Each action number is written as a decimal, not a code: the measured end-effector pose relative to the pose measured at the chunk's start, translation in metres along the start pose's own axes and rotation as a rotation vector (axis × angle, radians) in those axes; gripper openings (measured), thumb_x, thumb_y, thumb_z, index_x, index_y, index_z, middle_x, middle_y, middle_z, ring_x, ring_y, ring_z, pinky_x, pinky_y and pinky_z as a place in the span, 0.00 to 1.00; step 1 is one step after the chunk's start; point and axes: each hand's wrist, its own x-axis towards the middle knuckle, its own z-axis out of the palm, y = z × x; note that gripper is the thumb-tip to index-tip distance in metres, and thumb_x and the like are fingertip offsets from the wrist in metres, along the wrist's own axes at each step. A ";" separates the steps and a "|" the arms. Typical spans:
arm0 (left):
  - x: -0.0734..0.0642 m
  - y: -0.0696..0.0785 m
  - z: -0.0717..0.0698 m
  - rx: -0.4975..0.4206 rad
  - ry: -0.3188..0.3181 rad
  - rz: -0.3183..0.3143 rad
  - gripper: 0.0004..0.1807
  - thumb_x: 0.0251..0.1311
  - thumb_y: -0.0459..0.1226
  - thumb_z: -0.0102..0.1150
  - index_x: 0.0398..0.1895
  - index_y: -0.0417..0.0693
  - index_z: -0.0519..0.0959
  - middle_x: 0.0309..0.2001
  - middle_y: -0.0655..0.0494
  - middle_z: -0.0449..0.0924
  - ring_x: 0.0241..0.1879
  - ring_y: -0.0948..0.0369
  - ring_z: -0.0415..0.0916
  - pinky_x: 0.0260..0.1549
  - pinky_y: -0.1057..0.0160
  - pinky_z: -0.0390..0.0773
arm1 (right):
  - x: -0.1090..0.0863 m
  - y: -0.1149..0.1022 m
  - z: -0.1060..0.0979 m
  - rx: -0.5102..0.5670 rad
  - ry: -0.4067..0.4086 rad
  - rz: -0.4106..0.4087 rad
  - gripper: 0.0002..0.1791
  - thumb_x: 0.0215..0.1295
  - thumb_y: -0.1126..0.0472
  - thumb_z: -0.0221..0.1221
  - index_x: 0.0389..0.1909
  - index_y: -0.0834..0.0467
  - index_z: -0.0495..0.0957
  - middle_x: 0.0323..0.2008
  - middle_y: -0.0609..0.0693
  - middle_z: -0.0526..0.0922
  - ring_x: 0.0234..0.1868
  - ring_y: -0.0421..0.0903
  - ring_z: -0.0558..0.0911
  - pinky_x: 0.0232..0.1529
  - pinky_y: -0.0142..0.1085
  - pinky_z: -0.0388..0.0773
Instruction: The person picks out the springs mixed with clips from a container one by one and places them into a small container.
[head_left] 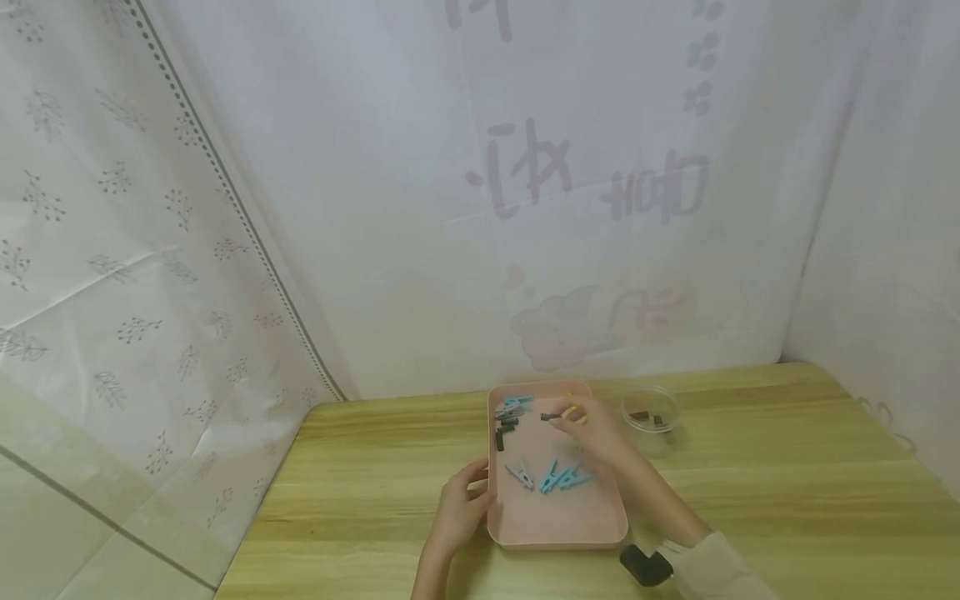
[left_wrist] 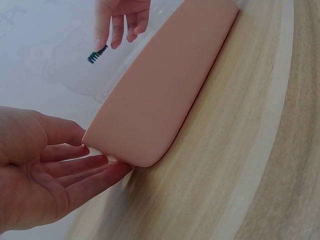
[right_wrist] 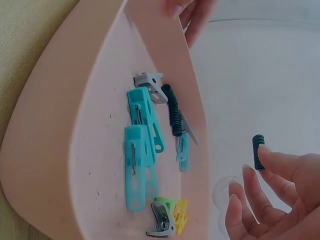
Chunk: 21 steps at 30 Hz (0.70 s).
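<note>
My right hand (head_left: 592,429) pinches a small dark green ribbed piece (right_wrist: 258,152) between thumb and fingertips, above a pink tray (head_left: 555,529). Comb-like teeth show along this piece in the left wrist view. At the tray's left side, my left hand (left_wrist: 45,170) grips the wall, thumb inside and fingers outside. Blue clothespins (right_wrist: 135,167) and a grey clothespin (head_left: 521,477) lie in the tray's middle. More dark ribbed pieces (head_left: 500,439) rest along its left side, below blue and grey clothespins (head_left: 513,406).
Right of the tray stands a clear round container (head_left: 651,408) with brown and dark bits in it. Yellow (right_wrist: 181,216), green and grey clothespins sit by the tray's right wall. White printed curtains (head_left: 420,275) border the wooden table (head_left: 375,500). A black object (head_left: 647,566) is near my right sleeve.
</note>
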 end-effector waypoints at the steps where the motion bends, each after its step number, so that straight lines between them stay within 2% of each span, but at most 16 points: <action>1: 0.000 0.000 0.000 -0.002 -0.001 -0.002 0.27 0.66 0.24 0.60 0.69 0.25 0.71 0.59 0.24 0.77 0.56 0.28 0.81 0.50 0.42 0.89 | -0.001 0.000 -0.001 -0.004 0.001 -0.004 0.08 0.72 0.62 0.66 0.46 0.62 0.84 0.52 0.66 0.84 0.50 0.60 0.84 0.41 0.47 0.88; 4: 0.000 0.000 0.000 -0.002 -0.004 -0.007 0.27 0.67 0.24 0.60 0.69 0.25 0.71 0.60 0.25 0.77 0.56 0.29 0.81 0.49 0.44 0.90 | -0.002 0.000 -0.002 -0.002 0.008 -0.015 0.08 0.72 0.63 0.65 0.46 0.62 0.85 0.58 0.68 0.81 0.51 0.60 0.83 0.41 0.46 0.88; 7: 0.000 0.000 0.000 0.002 -0.005 -0.007 0.27 0.67 0.24 0.60 0.68 0.25 0.71 0.60 0.25 0.77 0.56 0.30 0.82 0.48 0.45 0.90 | -0.003 0.000 -0.003 -0.007 0.023 -0.035 0.08 0.72 0.64 0.66 0.46 0.63 0.85 0.58 0.68 0.81 0.50 0.59 0.83 0.41 0.46 0.87; 13: 0.000 0.003 0.000 0.001 -0.006 -0.004 0.26 0.67 0.24 0.60 0.68 0.24 0.72 0.59 0.24 0.77 0.56 0.29 0.81 0.48 0.44 0.90 | -0.006 -0.001 -0.005 -0.024 0.053 -0.048 0.09 0.70 0.64 0.67 0.46 0.65 0.85 0.48 0.65 0.86 0.47 0.59 0.85 0.39 0.45 0.88; 21: 0.000 0.003 0.000 -0.001 -0.004 0.000 0.25 0.67 0.23 0.59 0.67 0.25 0.72 0.59 0.24 0.77 0.55 0.29 0.82 0.49 0.43 0.90 | -0.009 0.000 -0.010 -0.045 0.066 -0.024 0.09 0.71 0.62 0.67 0.46 0.63 0.86 0.43 0.61 0.87 0.45 0.57 0.85 0.36 0.43 0.87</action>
